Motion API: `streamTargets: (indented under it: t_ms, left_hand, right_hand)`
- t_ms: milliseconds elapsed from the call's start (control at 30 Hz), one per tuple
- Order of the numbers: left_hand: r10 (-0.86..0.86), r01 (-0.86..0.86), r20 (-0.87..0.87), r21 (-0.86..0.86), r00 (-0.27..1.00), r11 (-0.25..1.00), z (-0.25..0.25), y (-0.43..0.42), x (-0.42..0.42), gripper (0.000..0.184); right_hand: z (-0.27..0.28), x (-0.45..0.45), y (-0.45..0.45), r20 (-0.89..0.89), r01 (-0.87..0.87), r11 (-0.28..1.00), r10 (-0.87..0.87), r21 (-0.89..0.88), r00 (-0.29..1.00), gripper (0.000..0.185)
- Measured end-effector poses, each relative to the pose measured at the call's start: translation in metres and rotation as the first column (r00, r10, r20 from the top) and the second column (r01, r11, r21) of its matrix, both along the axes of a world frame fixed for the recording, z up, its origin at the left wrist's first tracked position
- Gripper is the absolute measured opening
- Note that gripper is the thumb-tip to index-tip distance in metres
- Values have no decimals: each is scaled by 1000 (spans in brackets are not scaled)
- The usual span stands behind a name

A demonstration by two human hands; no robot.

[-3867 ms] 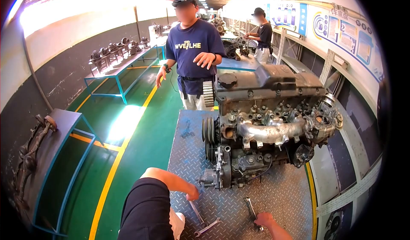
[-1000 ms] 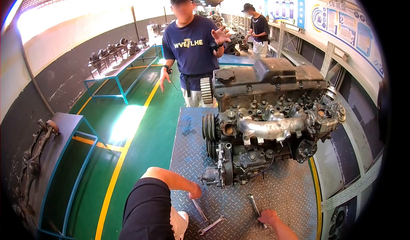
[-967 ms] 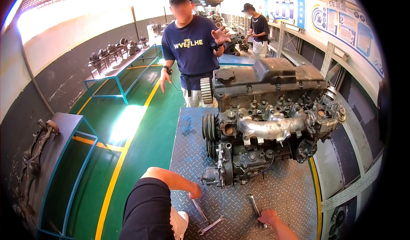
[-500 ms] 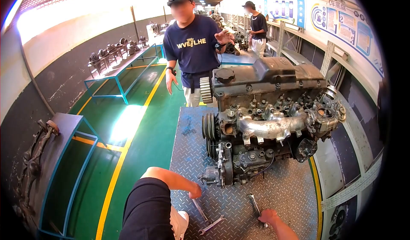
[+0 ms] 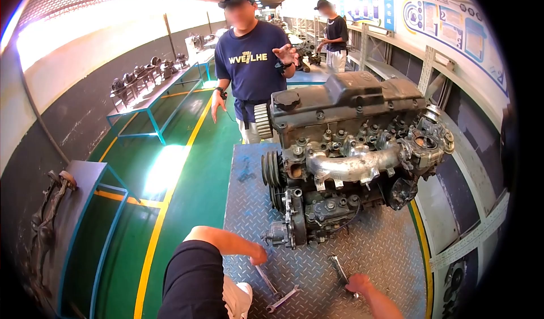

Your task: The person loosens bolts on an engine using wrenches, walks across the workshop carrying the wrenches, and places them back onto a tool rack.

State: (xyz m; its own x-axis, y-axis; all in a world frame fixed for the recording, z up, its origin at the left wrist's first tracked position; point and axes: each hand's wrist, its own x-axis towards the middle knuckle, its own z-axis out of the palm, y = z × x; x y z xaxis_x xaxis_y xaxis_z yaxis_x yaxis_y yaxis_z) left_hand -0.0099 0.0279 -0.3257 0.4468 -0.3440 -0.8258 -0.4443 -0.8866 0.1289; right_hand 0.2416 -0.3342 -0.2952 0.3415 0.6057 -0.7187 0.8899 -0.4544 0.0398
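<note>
left hand [image 5: 258,255] and right hand [image 5: 357,283] stay at silver steel wrenches [image 5: 339,267]; work seems paused. whether either grip clamps, i can't tell.

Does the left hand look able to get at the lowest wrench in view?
Probably yes: the left hand is close by, and the lowest wrench lies largely uncovered on the metal platform, though a second wrench runs between them.

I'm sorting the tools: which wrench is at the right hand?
The rightmost wrench: the right hand partly covers it; the other two wrenches lie together farther left.
</note>
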Motion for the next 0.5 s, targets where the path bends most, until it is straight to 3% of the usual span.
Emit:
streamTargets:
  t_ms: [500]
  left_hand:
    - [-32, 32, -19, 3, 999, 999, 8, -3, 1, 21]
  right_hand:
    - [13, -7, 3, 18, 25, 999, -24, -32, 1000, 43]
